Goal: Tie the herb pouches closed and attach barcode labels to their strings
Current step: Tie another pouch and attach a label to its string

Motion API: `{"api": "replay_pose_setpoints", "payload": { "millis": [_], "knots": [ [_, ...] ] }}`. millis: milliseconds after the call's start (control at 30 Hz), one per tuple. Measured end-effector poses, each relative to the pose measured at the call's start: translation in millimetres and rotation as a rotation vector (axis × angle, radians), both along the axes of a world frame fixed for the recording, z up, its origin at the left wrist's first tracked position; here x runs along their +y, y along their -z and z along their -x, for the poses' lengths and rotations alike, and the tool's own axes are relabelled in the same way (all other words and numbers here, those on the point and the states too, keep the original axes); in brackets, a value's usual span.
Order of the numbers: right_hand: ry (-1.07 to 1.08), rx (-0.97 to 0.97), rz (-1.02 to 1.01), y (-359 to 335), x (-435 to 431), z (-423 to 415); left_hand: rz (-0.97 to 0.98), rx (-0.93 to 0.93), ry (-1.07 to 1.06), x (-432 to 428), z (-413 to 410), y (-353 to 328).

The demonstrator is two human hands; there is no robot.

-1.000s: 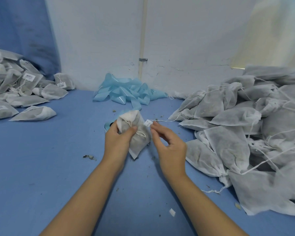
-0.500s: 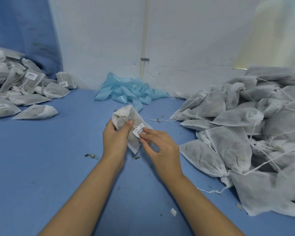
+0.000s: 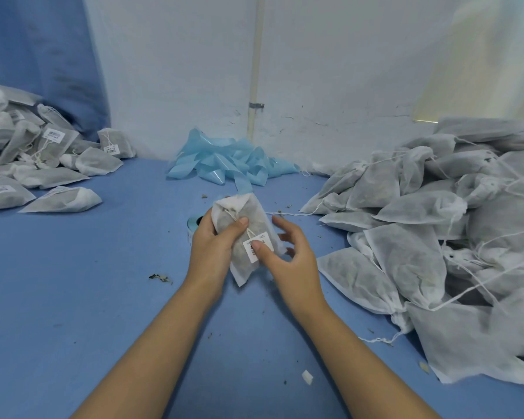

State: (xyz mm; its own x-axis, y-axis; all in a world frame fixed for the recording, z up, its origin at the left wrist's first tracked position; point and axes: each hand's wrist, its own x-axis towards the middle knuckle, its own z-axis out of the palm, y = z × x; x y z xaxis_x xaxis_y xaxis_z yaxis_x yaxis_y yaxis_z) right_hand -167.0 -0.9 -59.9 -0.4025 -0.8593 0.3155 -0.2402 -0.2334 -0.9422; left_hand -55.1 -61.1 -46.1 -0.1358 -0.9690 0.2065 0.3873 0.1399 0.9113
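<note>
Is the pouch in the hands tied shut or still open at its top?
Tied shut: the pouch has its neck gathered under a knotted string, held by the left hand. A label sits under the right thumb.

crumpled blue film (image 3: 229, 164), white pipe (image 3: 255, 65)
</note>
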Motion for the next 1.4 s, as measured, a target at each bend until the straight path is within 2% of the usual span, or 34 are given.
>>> {"api": "replay_pose_setpoints", "payload": {
  "millis": [133,300,467,667,700,800,833,867,900,933,1000,1033,1067,1100,1167,1267,1333,1400],
  "knots": [
    [-0.149,-0.241,-0.082,-2.7,-1.5,5.7,-0.018,0.013,0.021,0.4,1.1,1.2],
    [-0.137,-0.463,-0.024,-1.4,-3.3,9.6,-0.034,-0.094,0.126,4.0,5.6,4.9],
    [-0.137,-0.623,0.019,-2.4,-5.5,11.1,-0.048,-0.243,0.214,3.8,3.9,9.5],
    [-0.146,-0.686,0.029,-0.7,-6.3,12.6,-0.127,-0.144,0.323,3.5,2.2,7.7],
    [-0.147,-0.703,0.038,-0.3,-6.4,13.4,-0.137,-0.177,0.345,4.7,1.5,5.7],
    [-0.151,-0.735,0.047,-0.5,-7.0,16.1,-0.117,-0.429,0.367,9.6,-3.2,1.8],
    [-0.151,-0.726,0.035,-0.5,-7.5,16.6,-0.107,-0.454,0.338,10.2,-3.4,1.2],
    [-0.149,-0.714,0.015,-1.0,-7.7,16.5,-0.100,-0.411,0.280,10.2,-3.1,0.2],
    [-0.142,-0.704,-0.008,-1.6,-7.6,16.6,-0.116,-0.280,0.207,8.9,-2.7,-1.8],
    [-0.135,-0.698,-0.030,-1.9,-7.6,17.1,-0.158,-0.059,0.160,6.9,-3.3,-5.7],
    [-0.132,-0.698,-0.059,-1.6,-7.5,18.8,-0.221,0.421,0.196,1.1,-6.3,-15.8],
    [-0.136,-0.703,-0.065,-1.5,-7.5,19.7,-0.238,0.576,0.224,-1.2,-8.7,-19.3],
    [-0.138,-0.708,-0.068,-1.2,-7.6,20.5,-0.251,0.650,0.253,-2.3,-10.8,-21.8],
    [-0.136,-0.711,-0.073,-0.2,-8.6,21.6,-0.247,0.645,0.283,-2.0,-12.0,-22.3],
    [-0.134,-0.724,-0.076,0.5,-9.5,21.7,-0.197,0.485,0.346,2.9,-10.9,-20.9],
    [-0.144,-0.754,-0.061,4.0,-11.1,22.4,-0.084,0.077,0.370,14.0,-0.3,-18.4],
    [-0.154,-0.769,-0.044,4.6,-12.2,23.1,0.070,-0.221,0.292,22.9,11.3,-16.7],
    [-0.159,-0.770,-0.031,5.9,-14.7,22.2,0.266,-0.433,0.212,33.4,23.1,-16.9]
  ]
}}
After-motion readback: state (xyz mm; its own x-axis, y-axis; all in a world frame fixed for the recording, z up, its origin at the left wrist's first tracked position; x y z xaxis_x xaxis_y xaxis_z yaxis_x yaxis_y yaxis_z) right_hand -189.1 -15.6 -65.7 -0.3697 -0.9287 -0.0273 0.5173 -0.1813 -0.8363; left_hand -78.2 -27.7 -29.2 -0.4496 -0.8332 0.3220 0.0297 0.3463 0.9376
